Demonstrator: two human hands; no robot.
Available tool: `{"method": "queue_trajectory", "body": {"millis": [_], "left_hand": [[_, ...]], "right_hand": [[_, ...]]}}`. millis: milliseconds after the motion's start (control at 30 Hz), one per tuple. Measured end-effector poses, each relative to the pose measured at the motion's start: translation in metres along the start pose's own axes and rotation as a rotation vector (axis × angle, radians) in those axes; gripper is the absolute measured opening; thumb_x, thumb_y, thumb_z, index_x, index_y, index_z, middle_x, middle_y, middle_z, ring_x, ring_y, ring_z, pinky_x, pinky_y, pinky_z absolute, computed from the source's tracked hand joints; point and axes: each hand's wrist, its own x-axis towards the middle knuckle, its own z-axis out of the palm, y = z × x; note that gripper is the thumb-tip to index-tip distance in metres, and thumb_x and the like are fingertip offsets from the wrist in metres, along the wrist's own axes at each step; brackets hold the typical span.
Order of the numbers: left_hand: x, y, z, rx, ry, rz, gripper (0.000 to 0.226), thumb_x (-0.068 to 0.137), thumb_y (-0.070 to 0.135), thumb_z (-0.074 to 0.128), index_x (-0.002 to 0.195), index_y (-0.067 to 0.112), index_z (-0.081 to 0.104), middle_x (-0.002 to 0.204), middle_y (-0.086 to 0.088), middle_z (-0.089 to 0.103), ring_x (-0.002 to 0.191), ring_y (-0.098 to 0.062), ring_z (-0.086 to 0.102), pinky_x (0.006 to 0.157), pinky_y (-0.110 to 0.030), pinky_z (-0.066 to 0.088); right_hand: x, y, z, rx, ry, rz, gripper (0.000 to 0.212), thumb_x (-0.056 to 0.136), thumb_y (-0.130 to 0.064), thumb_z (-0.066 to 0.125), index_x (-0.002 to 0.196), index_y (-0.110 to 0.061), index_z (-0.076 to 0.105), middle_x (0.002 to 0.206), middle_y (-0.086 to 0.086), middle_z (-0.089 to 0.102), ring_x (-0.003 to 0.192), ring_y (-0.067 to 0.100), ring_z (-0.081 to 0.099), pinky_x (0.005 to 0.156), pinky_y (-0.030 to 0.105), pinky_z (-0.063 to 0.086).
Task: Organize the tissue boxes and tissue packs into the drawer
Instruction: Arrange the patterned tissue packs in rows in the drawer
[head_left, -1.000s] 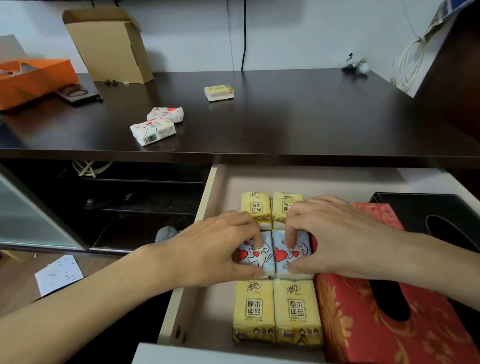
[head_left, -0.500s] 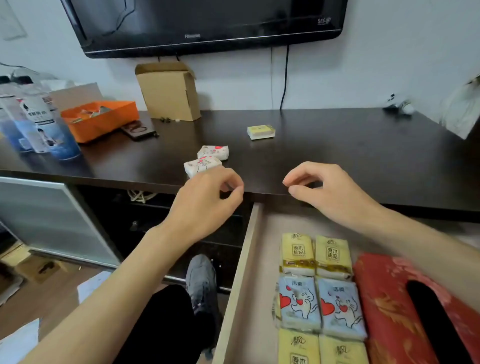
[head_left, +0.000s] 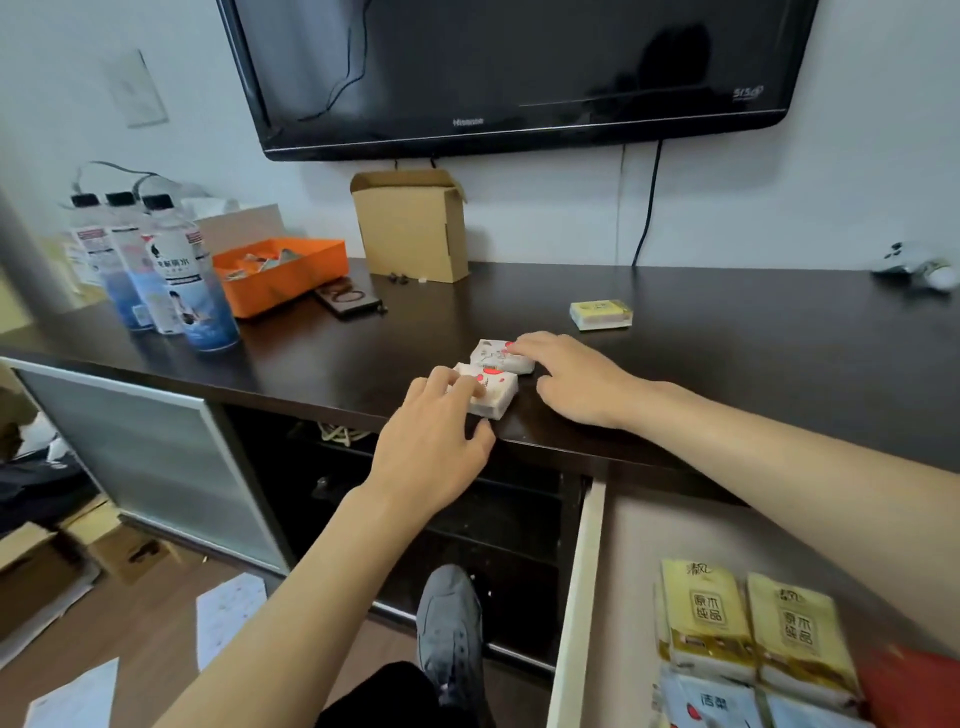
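White packs (head_left: 488, 396) half-hidden — hands (head_left: 434, 447) covering.

Lots of bare desk on the right

The desk (head_left: 753, 364) is bare right of the hands, save one yellow pack (head_left: 601, 314). Bottles (head_left: 171, 275), an orange tray (head_left: 283, 275) and a box (head_left: 410, 228) crowd the back left.

One head-worn view looks forward and down across the dark desk (head_left: 727, 364), close above the open drawer (head_left: 579, 597).

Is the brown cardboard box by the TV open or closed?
Open: the cardboard box stands upright with its top flaps lifted. Its contents cannot be seen.
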Motion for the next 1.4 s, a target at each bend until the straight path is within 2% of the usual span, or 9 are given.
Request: {"method": "queue_trajectory", "body": {"millis": [100, 200, 433, 567, 667, 767, 967, 1100, 1400], "left_hand": [[-0.004, 0.000, -0.001, -0.100, 0.036, -0.012, 0.020, 0.091, 0.036, 0.051, 0.104, 0.022, 0.058, 0.117, 0.011, 0.053, 0.105, -0.014, 0.053, 0.078, -0.036, 0.049], [-0.006, 0.002, -0.003, -0.179, 0.060, -0.035, 0.021, 0.095, 0.042, 0.047, 0.098, 0.024, 0.056, 0.111, 0.012, 0.054, 0.098, -0.014, 0.057, 0.076, -0.040, 0.050], [-0.007, 0.007, 0.000, -0.208, 0.110, 0.023, 0.022, 0.086, 0.044, 0.062, 0.095, 0.026, 0.052, 0.104, 0.011, 0.050, 0.092, -0.014, 0.057, 0.066, -0.033, 0.047], [-0.005, 0.016, 0.005, -0.228, 0.082, 0.074, 0.035, 0.082, 0.040, 0.070, 0.109, 0.025, 0.053, 0.117, 0.008, 0.048, 0.103, -0.015, 0.057, 0.069, -0.029, 0.051], [-0.002, 0.021, 0.005, -0.239, 0.011, 0.068, 0.060, 0.081, 0.041, 0.071, 0.135, 0.025, 0.051, 0.139, 0.003, 0.045, 0.123, -0.018, 0.051, 0.087, -0.025, 0.047], [-0.001, 0.026, 0.002, -0.149, -0.031, 0.083, 0.054, 0.084, 0.042, 0.066, 0.135, 0.026, 0.060, 0.143, -0.003, 0.053, 0.127, -0.025, 0.046, 0.097, -0.033, 0.042], [-0.004, 0.034, -0.005, -0.238, -0.090, 0.011, 0.048, 0.081, 0.045, 0.068, 0.127, 0.029, 0.068, 0.135, -0.002, 0.063, 0.126, -0.021, 0.052, 0.094, -0.035, 0.043], [-0.014, 0.039, -0.013, -0.252, -0.065, 0.032, 0.048, 0.073, 0.053, 0.068, 0.118, 0.036, 0.071, 0.122, 0.007, 0.068, 0.110, -0.020, 0.062, 0.090, -0.039, 0.050], [-0.054, 0.072, -0.029, -0.535, -0.288, 0.179, 0.059, 0.070, 0.045, 0.079, 0.124, 0.037, 0.057, 0.116, 0.017, 0.066, 0.109, 0.000, 0.060, 0.093, -0.035, 0.052]], "right_hand": [[0.007, -0.002, 0.003, -0.117, -0.068, -0.020, 0.064, 0.099, -0.007, 0.046, 0.160, -0.025, 0.041, 0.168, -0.001, 0.036, 0.153, 0.023, 0.031, 0.120, 0.045, 0.035], [0.000, -0.001, -0.001, -0.282, 0.008, -0.065, 0.051, 0.102, -0.020, 0.049, 0.153, -0.024, 0.050, 0.148, 0.004, 0.055, 0.134, 0.025, 0.048, 0.098, 0.039, 0.048], [-0.052, 0.015, -0.010, -0.481, 0.178, -0.193, 0.031, 0.099, -0.030, 0.053, 0.121, -0.019, 0.072, 0.099, -0.001, 0.048, 0.102, 0.023, 0.049, 0.070, 0.034, 0.035], [-0.074, 0.026, -0.018, -0.359, 0.184, -0.160, 0.021, 0.094, -0.037, 0.062, 0.103, -0.023, 0.075, 0.095, -0.007, 0.048, 0.103, 0.022, 0.049, 0.070, 0.038, 0.043], [-0.081, 0.034, -0.025, -0.181, 0.134, -0.121, 0.013, 0.089, -0.040, 0.072, 0.096, -0.029, 0.069, 0.121, -0.008, 0.055, 0.120, 0.015, 0.045, 0.089, 0.036, 0.046], [-0.082, 0.037, -0.036, -0.060, -0.014, -0.032, 0.015, 0.088, -0.043, 0.075, 0.090, -0.032, 0.064, 0.138, -0.005, 0.058, 0.128, 0.017, 0.050, 0.105, 0.042, 0.045], [-0.104, 0.041, -0.057, 0.009, -0.106, 0.040, 0.018, 0.081, -0.042, 0.081, 0.091, -0.031, 0.070, 0.118, -0.007, 0.068, 0.109, 0.016, 0.063, 0.099, 0.048, 0.052], [-0.133, 0.036, -0.062, -0.130, 0.011, 0.010, 0.028, 0.074, -0.055, 0.075, 0.093, -0.036, 0.067, 0.099, -0.017, 0.066, 0.093, 0.013, 0.061, 0.079, 0.041, 0.049], [-0.223, 0.025, -0.056, 0.034, 0.110, 0.053, 0.044, 0.072, -0.062, 0.076, 0.106, -0.040, 0.057, 0.111, -0.017, 0.069, 0.104, 0.007, 0.066, 0.086, 0.044, 0.057]]}}
